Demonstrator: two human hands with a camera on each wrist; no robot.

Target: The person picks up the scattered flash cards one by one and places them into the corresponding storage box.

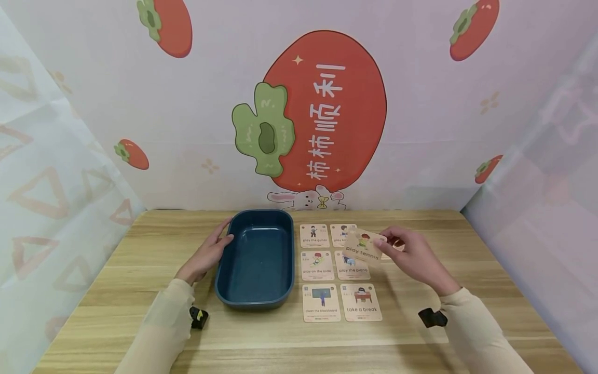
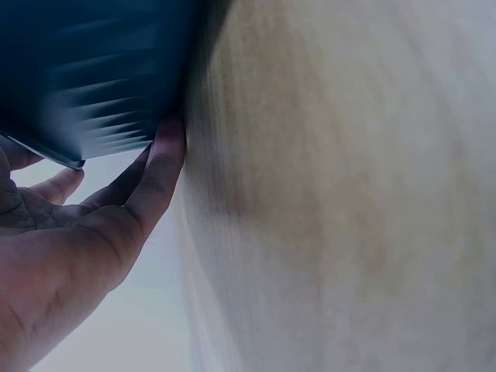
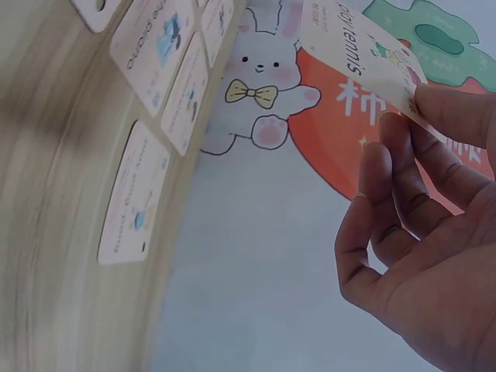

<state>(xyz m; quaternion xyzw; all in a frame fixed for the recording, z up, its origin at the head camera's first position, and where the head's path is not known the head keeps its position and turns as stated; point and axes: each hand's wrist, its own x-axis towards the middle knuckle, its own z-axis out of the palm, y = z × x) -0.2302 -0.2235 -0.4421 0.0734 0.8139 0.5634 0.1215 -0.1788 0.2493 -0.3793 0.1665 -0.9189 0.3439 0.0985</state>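
A dark blue plastic tray stands on the table. My left hand holds its left side, the thumb over the rim and the fingers against the outer wall. Between thumb and fingertips, my right hand pinches a flashcard reading "play tennis" by its right edge. This card is raised and tilted above the laid-out cards, partly covering the upper right ones. Below it lies the "play the piano" card. A "play ping pong" card lies on the table, mostly hidden behind the right hand in the head view.
Other flashcards lie face up in rows right of the tray: "play the guitar", "play on the slide", "clean the blackboard" and "take a break". A printed cloth backdrop rises behind the wooden table.
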